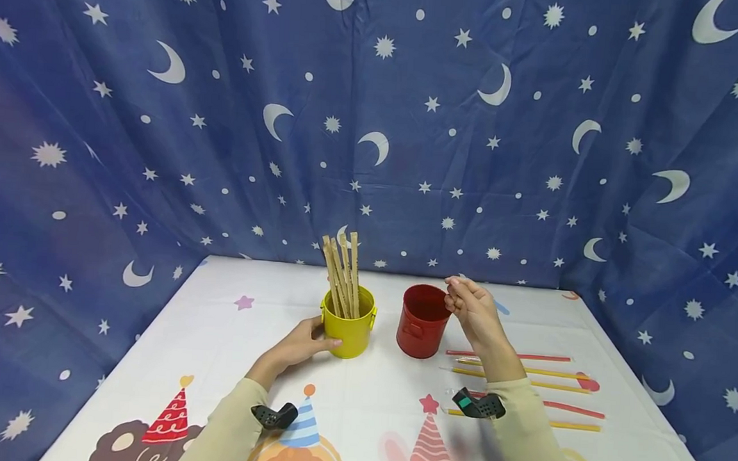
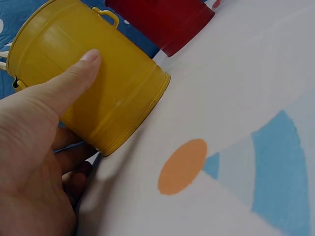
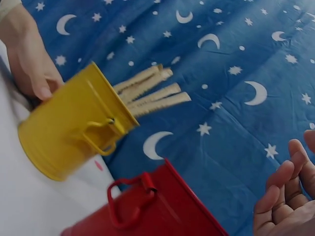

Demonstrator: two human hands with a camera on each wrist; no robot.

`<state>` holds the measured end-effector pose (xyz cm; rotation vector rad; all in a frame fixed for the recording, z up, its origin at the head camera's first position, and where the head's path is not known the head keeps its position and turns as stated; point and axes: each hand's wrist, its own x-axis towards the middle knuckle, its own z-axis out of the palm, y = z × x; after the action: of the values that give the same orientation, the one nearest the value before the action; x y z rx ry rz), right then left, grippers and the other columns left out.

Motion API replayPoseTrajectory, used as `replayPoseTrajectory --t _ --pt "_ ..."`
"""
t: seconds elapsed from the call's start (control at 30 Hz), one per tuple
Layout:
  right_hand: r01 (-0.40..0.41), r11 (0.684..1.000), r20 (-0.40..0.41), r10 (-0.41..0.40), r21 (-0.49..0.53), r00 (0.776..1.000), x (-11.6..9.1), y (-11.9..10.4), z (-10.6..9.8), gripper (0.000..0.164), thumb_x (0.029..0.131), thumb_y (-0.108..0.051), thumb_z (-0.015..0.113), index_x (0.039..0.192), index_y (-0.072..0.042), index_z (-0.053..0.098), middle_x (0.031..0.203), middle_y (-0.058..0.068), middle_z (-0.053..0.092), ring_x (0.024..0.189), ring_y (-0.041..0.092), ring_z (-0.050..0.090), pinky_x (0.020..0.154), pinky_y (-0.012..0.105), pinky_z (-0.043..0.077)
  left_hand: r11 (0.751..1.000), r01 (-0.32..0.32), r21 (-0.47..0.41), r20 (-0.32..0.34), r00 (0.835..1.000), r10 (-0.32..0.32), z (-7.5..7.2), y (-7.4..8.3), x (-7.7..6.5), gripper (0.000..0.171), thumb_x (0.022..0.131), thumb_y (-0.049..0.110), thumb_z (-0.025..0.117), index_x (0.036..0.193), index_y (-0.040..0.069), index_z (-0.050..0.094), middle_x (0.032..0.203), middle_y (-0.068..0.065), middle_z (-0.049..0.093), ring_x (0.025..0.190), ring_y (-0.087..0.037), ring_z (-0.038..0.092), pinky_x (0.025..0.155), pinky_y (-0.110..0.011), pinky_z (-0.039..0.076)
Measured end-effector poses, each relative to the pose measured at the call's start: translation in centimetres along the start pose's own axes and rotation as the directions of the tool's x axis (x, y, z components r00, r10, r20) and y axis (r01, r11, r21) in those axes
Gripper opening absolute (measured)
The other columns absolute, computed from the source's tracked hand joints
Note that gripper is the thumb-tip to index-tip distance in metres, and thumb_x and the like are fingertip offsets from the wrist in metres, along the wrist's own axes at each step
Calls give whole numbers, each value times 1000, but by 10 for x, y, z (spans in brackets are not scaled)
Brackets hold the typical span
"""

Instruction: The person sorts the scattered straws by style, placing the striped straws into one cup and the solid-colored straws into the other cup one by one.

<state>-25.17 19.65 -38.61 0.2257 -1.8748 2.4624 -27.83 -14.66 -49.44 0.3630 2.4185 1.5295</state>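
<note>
A yellow metal bucket (image 1: pixel 353 337) with small side handles stands upright, and several pale, rough-edged sticks (image 1: pixel 343 278) lean out of it. My left hand (image 1: pixel 295 348) holds this bucket from the left, thumb across the front and the other fingers around the side and behind. To its right is a red metal bucket (image 1: pixel 415 338), whose visible inside looks bare. Beside that bucket's right rim my right hand (image 1: pixel 474 314) is raised. Its fingers (image 3: pixel 280 174) are loosely bent in the right wrist view, and nothing shows between them.
Several thin red and yellow sticks (image 1: pixel 556 372), apparently in clear wrappers, lie on the right of the table below my right forearm. The white tablecloth (image 1: pixel 226 334) has printed party hats and animals. Behind the table hangs a blue curtain (image 1: pixel 395 204) with moons and stars.
</note>
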Motion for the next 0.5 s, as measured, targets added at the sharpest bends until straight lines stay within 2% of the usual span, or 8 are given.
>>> replayPoseTrajectory --t 0.2,0.3,0.43,0.5 --pt "41 997 -81 -46 -61 996 2 -4 -13 16 104 -20 58 96 -18 72 77 -8 59 73 6 53 71 17 50 999 -29 21 11 1000 29 -6 1 -1 89 88 39 77 154 -4 35 162 -22 35 153 -39 30 128 -54 22" --pt "34 991 -104 -47 -126 993 2 -3 -18 15 103 -21 59 97 -17 72 76 -8 59 73 5 53 70 16 50 998 -47 45 13 999 47 -14 1 -5 85 90 36 76 153 -5 36 159 -25 40 149 -42 37 125 -56 28" --pt "49 967 -113 -79 -251 990 3 -1 -25 14 103 -22 60 98 -19 72 76 -9 58 72 5 53 70 15 51 992 -114 60 50 993 111 -30 2 -9 75 96 28 69 153 -7 35 155 -29 42 140 -47 46 119 -58 37" --pt "57 947 -121 -100 -317 988 4 -1 -28 15 103 -24 60 102 -17 73 77 -10 59 72 4 54 70 15 52 988 -143 62 46 989 140 -38 3 -10 69 100 24 64 154 -7 33 154 -31 42 139 -48 47 118 -58 39"
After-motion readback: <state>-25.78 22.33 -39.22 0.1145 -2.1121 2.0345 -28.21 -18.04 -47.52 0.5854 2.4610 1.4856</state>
